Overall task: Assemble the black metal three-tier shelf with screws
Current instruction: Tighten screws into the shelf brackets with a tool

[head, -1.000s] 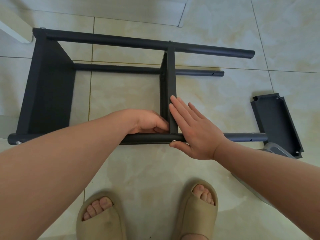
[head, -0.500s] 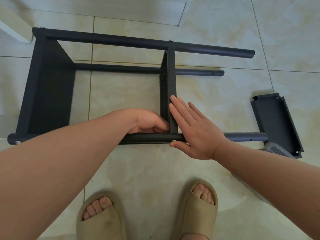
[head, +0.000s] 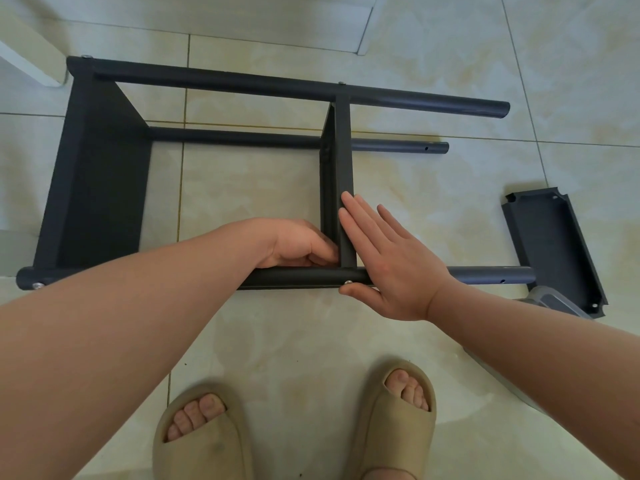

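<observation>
Black metal on cream tile: we look down on the shelf frame (head: 104, 188), lying on its side on the tiled floor (head: 433, 202), its end tier at the left and its poles running to the right.

The middle tier (head: 344, 150) stands on edge between the far pole (head: 311, 88) and the near pole (head: 294, 277). A silver screw (head: 347, 282) shows in the near pole just below that joint, and another screw head (head: 38, 285) sits at the pole's left end.

The right hand (head: 391, 268) lies flat with its fingers straight and close together. Their tips press the right face of the middle tier, the palm crosses the near pole, and the thumb reaches under the pole just beside the screw.

The left hand (head: 298, 244) is tucked into the inner corner where the middle tier meets the near pole. Its fingers are curled against the panel, and we cannot tell whether they pinch anything.

Well to the right, a loose tier panel (head: 554, 247) lies apart from the frame, its near end resting on a grey object (head: 550, 301). Two beige sandals (head: 201, 438) frame the bottom edge, and a white furniture leg (head: 31, 53) stands at the upper left, near the frame's far corner.
</observation>
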`<state>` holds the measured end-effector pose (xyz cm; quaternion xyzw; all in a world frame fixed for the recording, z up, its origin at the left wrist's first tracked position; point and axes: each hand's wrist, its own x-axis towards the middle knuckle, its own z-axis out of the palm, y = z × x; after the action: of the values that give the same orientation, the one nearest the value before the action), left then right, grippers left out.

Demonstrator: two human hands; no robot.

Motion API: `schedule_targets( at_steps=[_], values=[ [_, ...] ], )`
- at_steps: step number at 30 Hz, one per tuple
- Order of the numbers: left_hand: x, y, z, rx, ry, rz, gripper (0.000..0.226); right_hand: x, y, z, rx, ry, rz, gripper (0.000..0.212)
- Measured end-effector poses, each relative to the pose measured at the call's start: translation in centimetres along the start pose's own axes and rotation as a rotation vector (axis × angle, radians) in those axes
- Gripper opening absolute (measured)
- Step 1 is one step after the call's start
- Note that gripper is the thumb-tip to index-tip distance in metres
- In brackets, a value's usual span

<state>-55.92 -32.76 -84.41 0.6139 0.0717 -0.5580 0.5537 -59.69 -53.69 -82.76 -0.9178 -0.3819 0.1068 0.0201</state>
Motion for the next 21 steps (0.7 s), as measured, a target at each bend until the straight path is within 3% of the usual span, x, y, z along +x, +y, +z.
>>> schedule_targets(
  at_steps=[5,8,21],
  values=[
    [0.11,-0.06,0.0,-0.02,-0.046,-0.049,0.018,0.02,0.05,0.05,-0.008,-0.011,0.003,0.095],
    [0.33,-0.01,0.16,0.026,0.014,0.005,0.012,-0.03,0.06,0.02,0.002,-0.003,0.003,0.095],
    [0.17,0.1,0.19,0.014,-0.026,-0.049,0.015,0.0,-0.03,0.06,0.0,-0.003,0.0,0.095]
  ],
)
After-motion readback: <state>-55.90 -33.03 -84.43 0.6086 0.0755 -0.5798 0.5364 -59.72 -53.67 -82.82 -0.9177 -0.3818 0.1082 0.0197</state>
